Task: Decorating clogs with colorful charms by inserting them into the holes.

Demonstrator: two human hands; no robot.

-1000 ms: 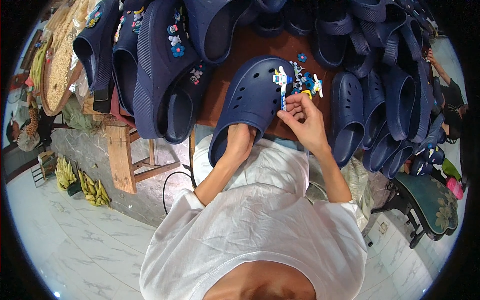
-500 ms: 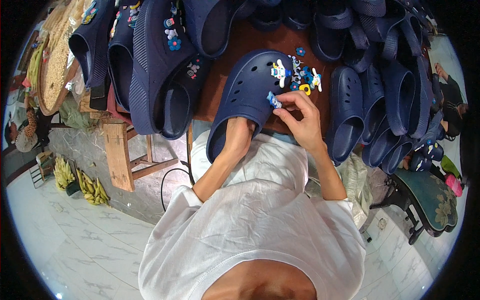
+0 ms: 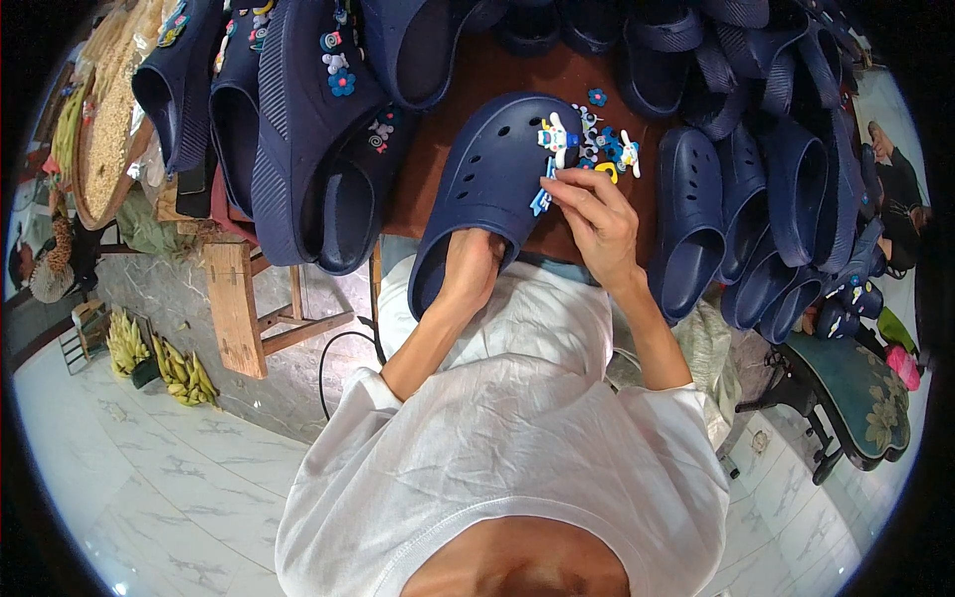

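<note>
A navy blue clog (image 3: pixel 473 199) with round holes lies in front of me, its toe pointing away and its opening toward me. Inside that opening is my left hand (image 3: pixel 473 264), its fingers hidden by the upper. My right hand (image 3: pixel 597 214) pinches a small blue and white shoe charm (image 3: pixel 541 202) between thumb and fingertips, against the clog's right side. Just above it, a white character charm (image 3: pixel 558 139) sits on the upper. Several loose charms lie on the brown tabletop beyond, among them a white character (image 3: pixel 628 154) and a blue flower (image 3: pixel 597 98).
Clogs decorated with charms (image 3: pixel 328 139) crowd the table's left side. Plain navy clogs (image 3: pixel 691 219) are piled at the right and far edge. A wooden stool (image 3: pixel 237 308) stands lower left, near bananas (image 3: pixel 184 373) on the floor. A dark green chair seat (image 3: pixel 856 398) is at right.
The charm in my right hand has turned more upright along the clog's side, and the right fingers have tilted with it. My left hand stays inside the clog.
</note>
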